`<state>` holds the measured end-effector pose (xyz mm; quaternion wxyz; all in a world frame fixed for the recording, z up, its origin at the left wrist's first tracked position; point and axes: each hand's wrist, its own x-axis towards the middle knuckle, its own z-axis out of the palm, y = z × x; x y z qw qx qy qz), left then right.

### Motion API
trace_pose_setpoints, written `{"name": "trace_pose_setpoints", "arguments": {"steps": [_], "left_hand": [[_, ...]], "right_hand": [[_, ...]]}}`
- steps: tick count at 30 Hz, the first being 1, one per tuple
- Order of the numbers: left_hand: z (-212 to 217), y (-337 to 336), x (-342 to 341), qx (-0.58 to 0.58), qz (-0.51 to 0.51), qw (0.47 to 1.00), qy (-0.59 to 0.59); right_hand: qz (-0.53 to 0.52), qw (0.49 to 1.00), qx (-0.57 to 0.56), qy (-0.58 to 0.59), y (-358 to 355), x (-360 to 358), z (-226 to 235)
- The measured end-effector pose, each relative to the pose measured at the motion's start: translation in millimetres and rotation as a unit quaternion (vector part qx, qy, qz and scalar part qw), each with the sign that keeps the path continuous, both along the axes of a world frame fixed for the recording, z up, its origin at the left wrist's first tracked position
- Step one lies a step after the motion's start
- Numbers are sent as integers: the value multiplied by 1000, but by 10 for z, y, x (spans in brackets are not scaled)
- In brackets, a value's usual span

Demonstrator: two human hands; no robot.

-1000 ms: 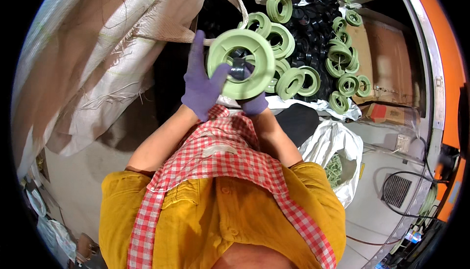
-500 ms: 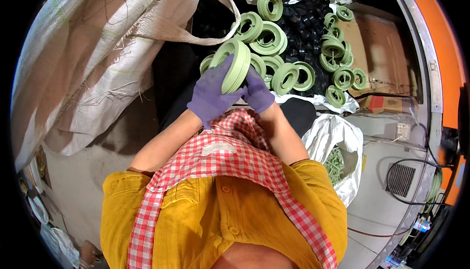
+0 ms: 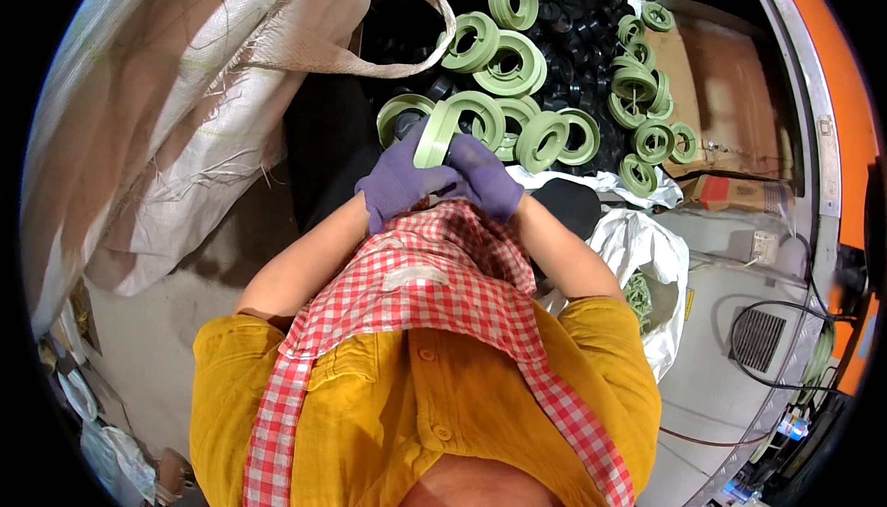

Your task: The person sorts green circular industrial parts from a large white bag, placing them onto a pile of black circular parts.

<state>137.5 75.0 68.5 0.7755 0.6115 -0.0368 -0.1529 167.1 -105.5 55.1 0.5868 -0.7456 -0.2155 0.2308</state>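
Note:
In front of my apron, a light green plastic ring [image 3: 432, 142] is turned nearly edge-on. My purple-gloved left hand [image 3: 399, 177] is closed around its left side. My right hand [image 3: 487, 177], in a matching glove, is curled against the right side of the same ring, and the two hands meet below it. Some right fingertips are hidden behind the ring and the left hand. Just beyond my hands lie more green rings, among them a broad ring [image 3: 510, 64] and a tilted ring [image 3: 542, 139], on a heap of black round plastic parts [image 3: 564, 45].
At the left hangs a large white woven sack [image 3: 176, 110] with a strap loop. Smaller green rings [image 3: 653, 141] lie at the heap's right edge beside cardboard [image 3: 739, 101]. A white bag [image 3: 661, 322] holds green scraps. Black cable [image 3: 735, 331] loops near an orange-framed machine [image 3: 822, 45].
The ring in my hands has turned more edge-on and come slightly lower. My right hand has moved lower and closer to the left one. The view has shifted slightly.

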Motion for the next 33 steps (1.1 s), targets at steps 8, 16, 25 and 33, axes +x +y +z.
{"name": "trace_pose_setpoints", "arguments": {"steps": [8,16,25,33], "left_hand": [[-356,-57,34,15,40,999,18],[-337,21,165,-47,61,995,66],[-718,-46,620,643,90,747,-145],[-238,-99,555,235,129,960,-77]], "right_hand": [[-131,961,-42,241,-31,21,-248],[-52,957,-281,58,-244,158,-617],[-220,780,-513,-283,-424,799,-786],[-355,915,-152,-120,-686,751,-246]]}}
